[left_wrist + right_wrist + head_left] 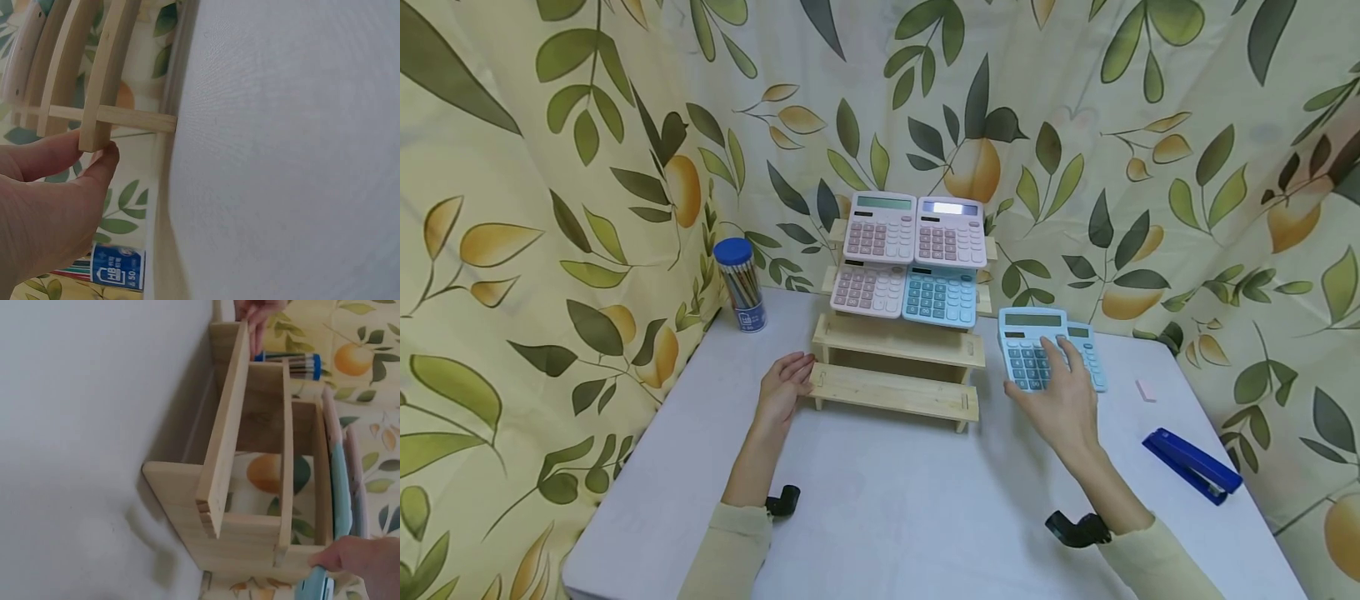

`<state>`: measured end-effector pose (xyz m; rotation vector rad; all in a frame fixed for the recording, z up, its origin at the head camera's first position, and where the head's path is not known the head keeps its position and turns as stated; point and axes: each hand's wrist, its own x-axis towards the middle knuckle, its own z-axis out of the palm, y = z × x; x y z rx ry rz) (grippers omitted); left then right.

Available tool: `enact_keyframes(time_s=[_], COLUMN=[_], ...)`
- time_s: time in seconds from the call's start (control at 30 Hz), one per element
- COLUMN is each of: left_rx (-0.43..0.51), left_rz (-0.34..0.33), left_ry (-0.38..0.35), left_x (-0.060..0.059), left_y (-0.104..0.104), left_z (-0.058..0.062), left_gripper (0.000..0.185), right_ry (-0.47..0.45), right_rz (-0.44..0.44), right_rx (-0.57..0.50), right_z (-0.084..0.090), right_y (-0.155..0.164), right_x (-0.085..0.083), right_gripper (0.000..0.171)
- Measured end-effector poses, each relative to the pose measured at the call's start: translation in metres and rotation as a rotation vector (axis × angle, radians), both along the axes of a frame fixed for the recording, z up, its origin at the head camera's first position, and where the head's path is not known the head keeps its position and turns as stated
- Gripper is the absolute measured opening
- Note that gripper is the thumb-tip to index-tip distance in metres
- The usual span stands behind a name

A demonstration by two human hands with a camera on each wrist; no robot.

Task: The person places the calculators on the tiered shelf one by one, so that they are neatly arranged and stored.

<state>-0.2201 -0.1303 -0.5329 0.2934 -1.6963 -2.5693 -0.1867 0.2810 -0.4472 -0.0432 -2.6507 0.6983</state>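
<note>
- 4 calculators [912, 260] are already sitting on the rack's [897, 390] upper 2 tiers; lower 2 are bare.
- Left hand [784, 385], fingers relaxed, is touching the rack's end.
- Right hand [1060, 402] is gripping the top blue calculator [1028, 343] of 2 stacked on the surface [880, 500].

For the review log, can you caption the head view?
Left hand touches the stepped wooden rack while the right hand holds a blue calculator on the table.

Your arms wear pale yellow-green sleeves [730, 546], cuffs ending short of the wrists. Each wrist carries a small black camera mount [1077, 529]. Both hands are bare.
</note>
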Motion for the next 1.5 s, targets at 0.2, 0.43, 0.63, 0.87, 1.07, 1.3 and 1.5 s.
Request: enact_keyframes(time_s=[0.2,0.43,0.63,0.87,1.07,1.3,1.5], left_rx=[-0.001,-0.001,-0.009,-0.008,-0.006,-0.008,-0.012], left_rz=[0.008,0.016,0.006,0.009,0.002,0.010,0.004], left_ry=[-0.002,-0.004,0.007,0.001,0.011,-0.001,0.035], left_x=[0.000,-0.001,-0.001,-0.001,-0.001,-0.002,0.000], left_y=[0.001,0.000,0.000,0.000,0.000,-0.001,0.000], left_z=[0.000,0.000,-0.001,-0.001,-0.001,-0.003,-0.003], left_gripper=[0.069,0.069,0.069,0.070,0.069,0.069,0.067], right_ry=[0.013,0.037,0.037,0.042,0.040,0.040,0.051], right_rz=[0.018,0.045,0.061,0.088,0.113,0.133,0.147], right_rx=[0.005,-0.005,-0.011,-0.002,-0.003,0.003,0.002], right_z=[0.004,0.006,0.010,0.010,0.008,0.010,0.010], right_y=[-0.002,-0.004,-0.009,-0.015,-0.018,-0.024,-0.027], right_x=[0.008,0.018,0.027,0.035,0.040,0.042,0.044], right_gripper=[0.091,0.097,0.094,0.091,0.092,0.092,0.094])
